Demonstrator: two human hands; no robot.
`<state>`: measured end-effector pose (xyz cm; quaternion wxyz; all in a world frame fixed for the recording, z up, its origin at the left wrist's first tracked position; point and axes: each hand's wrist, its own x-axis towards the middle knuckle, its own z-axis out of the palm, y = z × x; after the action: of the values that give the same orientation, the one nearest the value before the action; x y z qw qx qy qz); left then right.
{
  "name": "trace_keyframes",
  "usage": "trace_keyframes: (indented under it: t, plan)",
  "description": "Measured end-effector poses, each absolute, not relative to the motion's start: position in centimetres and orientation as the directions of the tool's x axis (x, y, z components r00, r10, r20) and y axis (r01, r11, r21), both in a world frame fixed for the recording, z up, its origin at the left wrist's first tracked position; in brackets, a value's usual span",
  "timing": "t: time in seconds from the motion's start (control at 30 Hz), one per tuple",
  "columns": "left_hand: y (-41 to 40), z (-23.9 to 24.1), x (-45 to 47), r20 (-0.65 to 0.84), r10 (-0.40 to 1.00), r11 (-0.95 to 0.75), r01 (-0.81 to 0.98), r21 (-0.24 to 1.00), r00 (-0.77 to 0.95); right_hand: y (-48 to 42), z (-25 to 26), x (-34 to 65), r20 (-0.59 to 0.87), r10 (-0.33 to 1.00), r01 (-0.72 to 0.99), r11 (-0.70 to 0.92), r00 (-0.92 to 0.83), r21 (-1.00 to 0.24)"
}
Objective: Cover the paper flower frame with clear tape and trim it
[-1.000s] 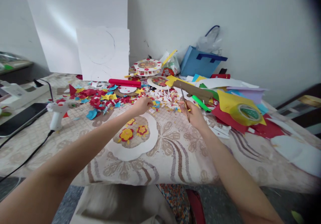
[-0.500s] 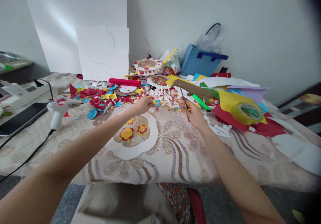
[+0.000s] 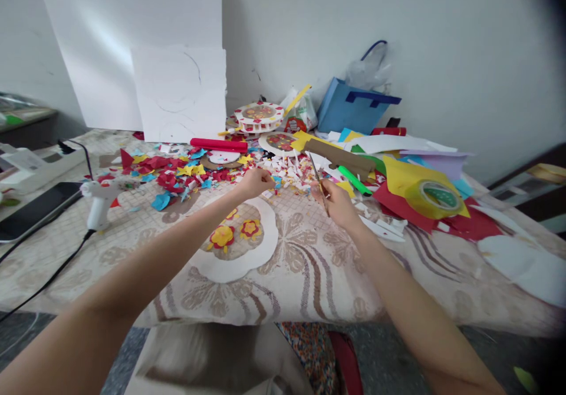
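My left hand point(image 3: 256, 183) hovers over the far edge of a white scalloped ring point(image 3: 269, 236), its fingers pinched together. Anything between those fingertips is too small to make out. The ring lies flat on the tablecloth and frames a see-through middle with yellow-and-red paper flowers point(image 3: 221, 237). To the right, my right hand point(image 3: 336, 203) is closed around a slim, pointed metal tool point(image 3: 315, 168), its long tip slanting up and to the left; its exact kind is unclear. Beyond both hands spreads a heap of small white paper scraps point(image 3: 287, 168).
A white glue gun point(image 3: 101, 203) with a black cord and a phone point(image 3: 39, 209) sit at the left. Red, blue and yellow paper pieces point(image 3: 170, 177) lie behind. Tape point(image 3: 435, 197) and coloured sheets point(image 3: 402, 177) are at right. A decorated round lantern point(image 3: 259, 117) stands at the back.
My right hand has shifted slightly left, and the metal tool's tip has swung left with it. My left hand stays nearly in place, its fingers a little rearranged.
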<state>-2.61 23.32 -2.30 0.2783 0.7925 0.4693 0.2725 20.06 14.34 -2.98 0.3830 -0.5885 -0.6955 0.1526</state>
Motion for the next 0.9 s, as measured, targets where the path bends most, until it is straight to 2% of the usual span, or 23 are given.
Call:
trace_keyframes:
  t: [0.17, 0.27, 0.33, 0.4, 0.53, 0.73, 0.9]
  plan:
    - [22.2, -1.8, -1.8, 0.094, 0.886, -0.335, 0.485, 0.808, 0.455, 14.4, -3.4, 19.3, 0.349, 0.937, 0.614, 0.285, -0.018, -0.736]
    - [21.1, -1.6, -1.4, 0.003, 0.872, -0.199, 0.35, 0.915, 0.489, 14.4, -3.8, 18.7, 0.362, 0.932, 0.541, 0.31, -0.011, -0.782]
    - [20.4, -1.4, -1.3, -0.035, 0.865, -0.118, 0.272, 0.955, 0.501, 14.3, -3.8, 18.2, 0.415, 0.91, 0.538, 0.351, -0.002, -0.767]
    - [19.7, -1.2, -1.2, -0.052, 0.863, -0.077, 0.234, 0.969, 0.502, 14.2, -3.8, 17.8, 0.513, 0.858, 0.592, 0.411, 0.004, -0.693]
    - [19.0, -1.3, -0.9, -0.091, 0.867, -0.003, 0.189, 0.982, 0.49, 13.9, -3.6, 17.3, 0.685, 0.725, 0.719, 0.515, -0.075, -0.466]
    - [18.7, -2.0, -0.6, -0.072, 0.888, 0.009, 0.139, 0.99, 0.454, 13.9, -4.1, 16.9, 0.732, 0.652, 0.749, 0.582, -0.199, -0.315]
    - [18.2, -2.0, -0.5, -0.079, 0.899, 0.026, 0.128, 0.991, 0.43, 13.9, -4.2, 16.5, 0.733, 0.639, 0.802, 0.552, -0.232, -0.228]
